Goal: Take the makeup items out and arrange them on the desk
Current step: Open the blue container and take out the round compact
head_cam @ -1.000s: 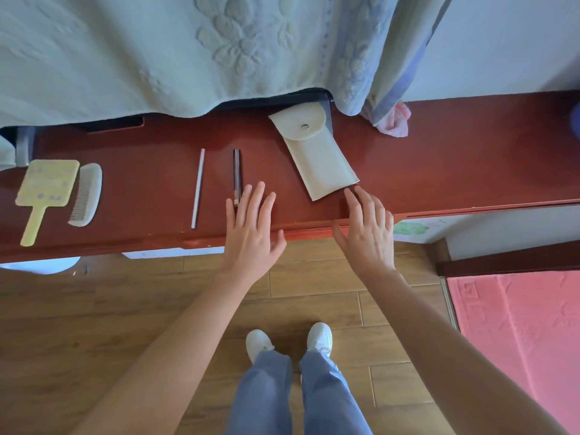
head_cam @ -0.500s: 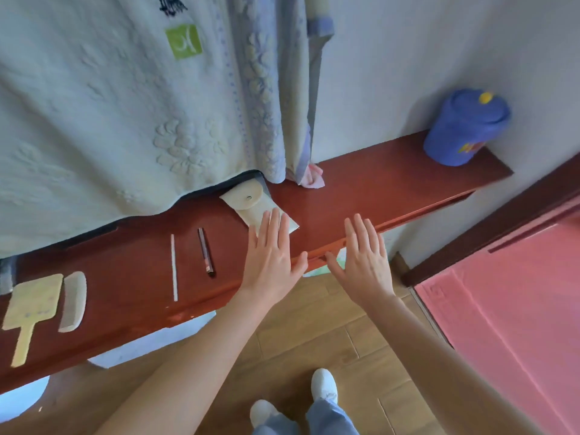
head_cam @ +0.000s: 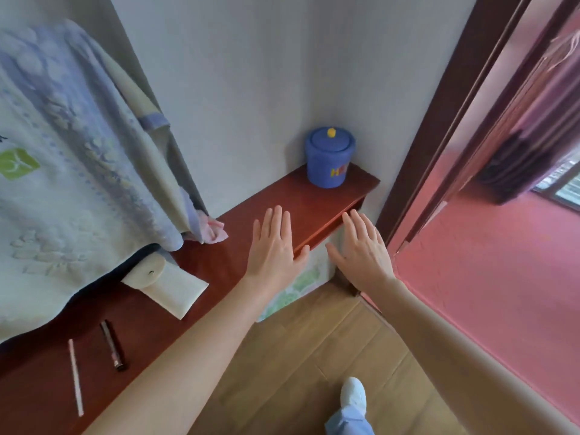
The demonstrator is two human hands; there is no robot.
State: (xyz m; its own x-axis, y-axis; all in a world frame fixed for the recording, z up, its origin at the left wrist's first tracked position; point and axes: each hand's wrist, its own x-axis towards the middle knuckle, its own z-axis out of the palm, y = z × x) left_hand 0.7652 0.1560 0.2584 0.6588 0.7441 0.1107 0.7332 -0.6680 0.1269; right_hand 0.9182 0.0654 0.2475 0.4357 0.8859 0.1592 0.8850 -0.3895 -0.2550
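Your left hand (head_cam: pixel 274 246): open, fingers straight and close together, palm down over a bare part of the bench. You can't tell if it touches the wood. It holds nothing.
Your right hand (head_cam: pixel 364 251): open too, fingers straight, palm down. It is just past the front edge of the bench, near the right end, and holds nothing.
Bench (head_cam: pixel 326 199): long, red-brown and shiny. It runs along the wall (head_cam: pixel 251 73) into the corner.
Makeup things: they lie on the bench to the left of your left arm, well apart from both hands.
Cream pouch (head_cam: pixel 174 288): one, lying flat with its snap flap at the back.
Dark makeup pen (head_cam: pixel 112 345): one, lying flat, left of the pouch and not touching it.
Thin white stick (head_cam: pixel 75 376): one, lying beside the pen with a gap between them.
Blanket (head_cam: pixel 78 199): one, pale with flowers. It hangs down over the back of the bench, and its edge comes down just over the pouch's flap.
Pink cloth (head_cam: pixel 215 232): one small bundle under the blanket's right corner, on the bench.
Blue pot (head_cam: pixel 330 158): one, with a lid and a yellow knob. It stands upright in the corner, past your fingertips, with bare bench in between.
Door frame (head_cam: pixel 436 136): dark brown, right of your right hand.
Floors: wood floor (head_cam: pixel 314 356) under you, pink floor (head_cam: pixel 502 293) past the door frame.
White shoe (head_cam: pixel 354 395): one in view, on the wood floor.
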